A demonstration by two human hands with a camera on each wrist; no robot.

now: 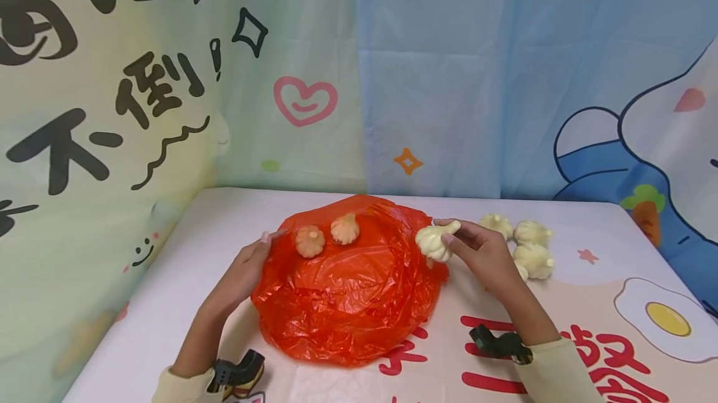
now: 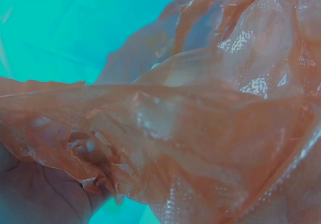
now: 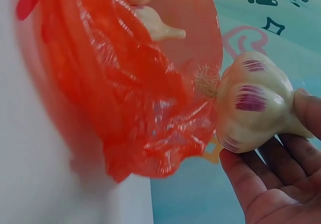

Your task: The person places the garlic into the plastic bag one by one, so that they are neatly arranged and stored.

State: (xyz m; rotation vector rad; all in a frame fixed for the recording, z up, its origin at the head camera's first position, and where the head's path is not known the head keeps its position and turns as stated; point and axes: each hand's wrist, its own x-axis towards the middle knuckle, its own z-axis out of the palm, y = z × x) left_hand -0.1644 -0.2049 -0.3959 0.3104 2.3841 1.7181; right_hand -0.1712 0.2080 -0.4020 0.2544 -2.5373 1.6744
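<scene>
While the left hand (image 1: 249, 269) is touching the left edge of the red bag (image 1: 342, 309), its fingers too hidden to tell, the right hand (image 1: 487, 260) is pinching a garlic bulb (image 1: 434, 242) just beside the right rim. Bagging seems under way; the next move is probably calling for releasing it inside, where two bulbs (image 1: 310, 241) are lying. Loose bulbs (image 1: 533, 260) are sitting beyond the right hand.

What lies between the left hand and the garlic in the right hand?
The red bag, with two more garlic bulbs within its outline, as the head view shows.
</scene>
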